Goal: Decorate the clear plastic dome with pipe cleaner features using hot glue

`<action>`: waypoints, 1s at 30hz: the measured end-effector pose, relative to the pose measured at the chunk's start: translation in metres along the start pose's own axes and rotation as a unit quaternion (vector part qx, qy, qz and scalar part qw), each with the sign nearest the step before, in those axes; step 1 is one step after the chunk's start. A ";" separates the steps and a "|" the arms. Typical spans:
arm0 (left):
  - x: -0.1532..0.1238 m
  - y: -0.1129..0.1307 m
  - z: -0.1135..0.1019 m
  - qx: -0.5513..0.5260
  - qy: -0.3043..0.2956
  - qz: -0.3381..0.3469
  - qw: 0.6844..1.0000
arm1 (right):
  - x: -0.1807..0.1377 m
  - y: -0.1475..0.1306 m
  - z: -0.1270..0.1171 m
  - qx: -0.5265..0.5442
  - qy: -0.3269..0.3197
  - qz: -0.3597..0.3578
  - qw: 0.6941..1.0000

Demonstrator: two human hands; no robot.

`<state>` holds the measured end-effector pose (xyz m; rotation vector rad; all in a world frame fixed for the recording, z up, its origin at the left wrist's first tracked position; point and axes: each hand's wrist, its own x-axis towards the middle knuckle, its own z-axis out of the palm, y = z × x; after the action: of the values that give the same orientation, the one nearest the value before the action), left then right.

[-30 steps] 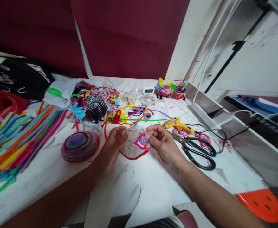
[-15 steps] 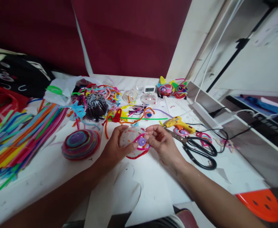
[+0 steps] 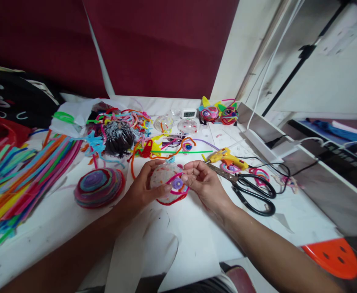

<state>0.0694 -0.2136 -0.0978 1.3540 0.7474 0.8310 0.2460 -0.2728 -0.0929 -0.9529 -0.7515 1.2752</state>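
Clear speckled plastic dome [image 3: 160,176] sits in left fingers [image 3: 159,191], right fingers [image 3: 194,182] pinching its pink-and-purple fuzzy eye [image 3: 176,184]. The white clock [image 3: 189,114] shows blurred digits.

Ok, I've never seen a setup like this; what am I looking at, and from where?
There's no machine here: these are a person's two bare hands, seen from one camera worn on the head, looking forward and down. The left hand holds a speckled dome with red edging; the right hand pinches the edge of a pink-rimmed eye at its front. Whether the eye is fixed on, I can't tell. On the white table, pipe cleaners and a coiled mound lie to the left; scissors and a yellow glue gun to the right. A small clock stands at the back.
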 end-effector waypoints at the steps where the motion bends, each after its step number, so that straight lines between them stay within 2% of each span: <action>1: 0.000 0.000 0.000 -0.004 0.000 -0.004 1.000 | 0.000 0.000 0.000 0.002 0.002 0.003 1.000; 7: 0.001 0.002 0.000 -0.024 -0.003 -0.014 1.000 | -0.001 -0.003 0.001 0.020 0.012 0.035 0.999; 18: 0.001 0.007 0.003 -0.034 0.017 -0.037 0.999 | -0.001 -0.006 0.002 0.022 0.003 0.046 0.999; 22: 0.001 0.006 0.006 -0.025 0.045 -0.032 0.998 | -0.001 -0.009 0.002 -0.009 0.002 0.035 0.999; 30: 0.006 -0.001 0.009 0.009 0.073 -0.017 0.997 | 0.004 -0.007 -0.006 -0.071 -0.042 -0.001 0.997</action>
<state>0.0799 -0.2127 -0.0976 1.3031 0.8917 0.9050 0.2544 -0.2702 -0.0896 -1.0172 -0.9197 1.2792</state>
